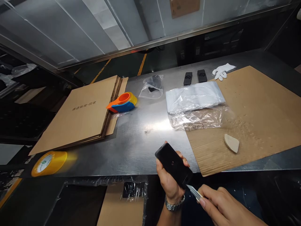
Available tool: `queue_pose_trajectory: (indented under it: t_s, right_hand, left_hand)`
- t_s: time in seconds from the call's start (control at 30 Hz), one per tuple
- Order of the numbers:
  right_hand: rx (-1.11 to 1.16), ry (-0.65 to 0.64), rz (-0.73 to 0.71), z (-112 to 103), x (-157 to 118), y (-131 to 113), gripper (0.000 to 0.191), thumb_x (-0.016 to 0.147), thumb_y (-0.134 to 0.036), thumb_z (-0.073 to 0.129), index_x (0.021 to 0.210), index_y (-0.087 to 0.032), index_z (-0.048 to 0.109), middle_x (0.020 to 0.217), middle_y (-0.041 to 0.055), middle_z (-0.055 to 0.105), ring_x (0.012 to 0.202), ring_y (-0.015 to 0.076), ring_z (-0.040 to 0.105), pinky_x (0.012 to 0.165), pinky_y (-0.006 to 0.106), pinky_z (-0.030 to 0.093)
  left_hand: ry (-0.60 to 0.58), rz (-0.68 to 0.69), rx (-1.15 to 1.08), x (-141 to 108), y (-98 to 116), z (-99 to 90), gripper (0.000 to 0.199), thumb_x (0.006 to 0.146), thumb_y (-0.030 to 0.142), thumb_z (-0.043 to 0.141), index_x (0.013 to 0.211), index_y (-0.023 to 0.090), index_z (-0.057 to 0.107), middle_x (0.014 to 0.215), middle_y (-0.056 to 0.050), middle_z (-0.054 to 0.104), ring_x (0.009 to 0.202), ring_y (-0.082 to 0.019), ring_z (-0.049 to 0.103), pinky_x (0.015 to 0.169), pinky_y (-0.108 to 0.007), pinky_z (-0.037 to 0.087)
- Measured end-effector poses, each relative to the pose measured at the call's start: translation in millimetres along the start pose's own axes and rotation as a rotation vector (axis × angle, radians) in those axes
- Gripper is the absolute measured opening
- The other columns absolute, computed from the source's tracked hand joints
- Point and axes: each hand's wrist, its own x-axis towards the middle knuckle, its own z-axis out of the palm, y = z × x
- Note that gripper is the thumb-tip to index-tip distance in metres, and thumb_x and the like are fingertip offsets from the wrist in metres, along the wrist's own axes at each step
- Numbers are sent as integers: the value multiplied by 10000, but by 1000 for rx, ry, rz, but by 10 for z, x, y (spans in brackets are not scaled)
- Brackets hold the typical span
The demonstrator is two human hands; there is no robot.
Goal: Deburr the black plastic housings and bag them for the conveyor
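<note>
Near the front edge of the metal table, my left hand (166, 182) is closed around a black rectangular case (172, 163), tilted with its flat face towards me. A small mark shows on that face. My right hand (217, 201) grips a utility knife (194, 191) with its blade out. The blade tip is at the lower end of the black case; whether it touches cannot be made out. To the right, a beige wedge-shaped piece (231, 143) lies on the cardboard sheet (265, 119) among small crumbs.
Flat cardboard stacks (77, 113) lie at left, with an orange-and-blue tape dispenser (123, 103) against them. A yellow tape roll (48, 163) sits at the front-left edge. Plastic bags (195, 97), two black parts (202, 76) and white gloves (223, 71) lie behind. Below is a plastic-lined box (122, 204).
</note>
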Motion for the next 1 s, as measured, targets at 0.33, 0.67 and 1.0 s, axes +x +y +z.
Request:
queue_pose_trajectory:
  t_s: [0.33,0.67,1.0]
  right_hand:
    - [-74,4,-12,21,0,4,337,922,-361,283,840,-228,581,604,9,531,563,162,532,526,245,391]
    - [-3,-21,-41,-9,23,-57,305,935,-305,324,720,-198,510,577,-36,535,543,103,507,536,196,390]
    - [-577,673,-511,225,-15,127,291,903,-109,328,1025,-81,591,507,-21,554,413,100,536,419,207,385]
  left_hand:
    - [5,47,34,-26,-16,25,453,823,528,376,1217,313,437,698,-28,568,523,-162,527,472,-259,425]
    - [6,131,31,-18,-26,28,496,789,553,374,1234,342,435,680,-15,577,506,-166,533,469,-278,435]
    - [46,397,-63,-22,-9,-13,387,769,519,401,1075,341,558,663,-2,597,522,-167,535,517,-293,469]
